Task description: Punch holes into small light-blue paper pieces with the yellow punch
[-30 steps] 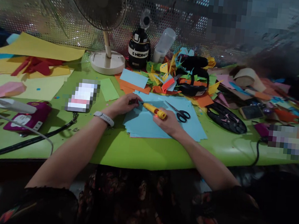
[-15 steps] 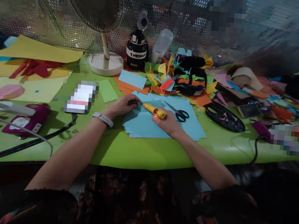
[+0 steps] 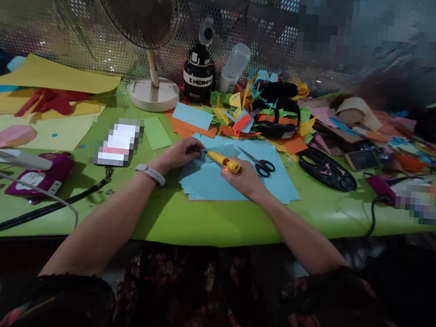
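Observation:
My right hand (image 3: 242,177) is wrapped around a yellow glue gun (image 3: 218,158), with a small red light glowing by the fingers. Its nozzle points left, close to the fingertips of my left hand (image 3: 186,151). Those fingers are pinched together just above the paper; whatever they hold is too small to make out. Under both hands lies a loose stack of light blue paper sheets (image 3: 215,189). Black-handled scissors (image 3: 264,168) rest on the stack, right of the glue gun, with the blades toward the upper left.
A phone (image 3: 118,143) and a purple device (image 3: 41,175) with a white cable lie left. Behind stand a fan (image 3: 153,98), a black bottle (image 3: 198,79) and coloured paper scraps (image 3: 230,116). A black oval tray (image 3: 327,169) sits right, on the green table (image 3: 204,224).
Both hands and the glue gun stay in almost the same place. The view has shifted very slightly.

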Demonstrator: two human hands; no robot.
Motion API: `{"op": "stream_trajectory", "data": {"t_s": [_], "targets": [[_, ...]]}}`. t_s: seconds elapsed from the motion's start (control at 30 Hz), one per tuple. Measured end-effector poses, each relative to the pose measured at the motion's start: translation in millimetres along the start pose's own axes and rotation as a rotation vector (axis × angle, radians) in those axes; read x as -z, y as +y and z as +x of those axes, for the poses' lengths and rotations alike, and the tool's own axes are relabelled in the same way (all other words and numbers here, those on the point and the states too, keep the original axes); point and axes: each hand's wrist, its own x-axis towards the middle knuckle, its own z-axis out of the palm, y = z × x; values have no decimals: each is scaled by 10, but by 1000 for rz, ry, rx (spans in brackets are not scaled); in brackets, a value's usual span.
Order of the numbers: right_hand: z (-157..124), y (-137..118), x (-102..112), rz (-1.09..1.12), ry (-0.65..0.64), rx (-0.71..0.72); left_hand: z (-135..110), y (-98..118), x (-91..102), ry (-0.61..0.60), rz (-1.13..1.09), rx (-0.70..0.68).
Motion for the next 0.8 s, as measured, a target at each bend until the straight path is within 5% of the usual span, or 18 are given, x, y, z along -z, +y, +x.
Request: {"op": "stream_trajectory", "data": {"t_s": [0.8], "targets": [[0, 15, -1, 3, 1, -4, -13, 31, 6, 11, 25, -8]]}}
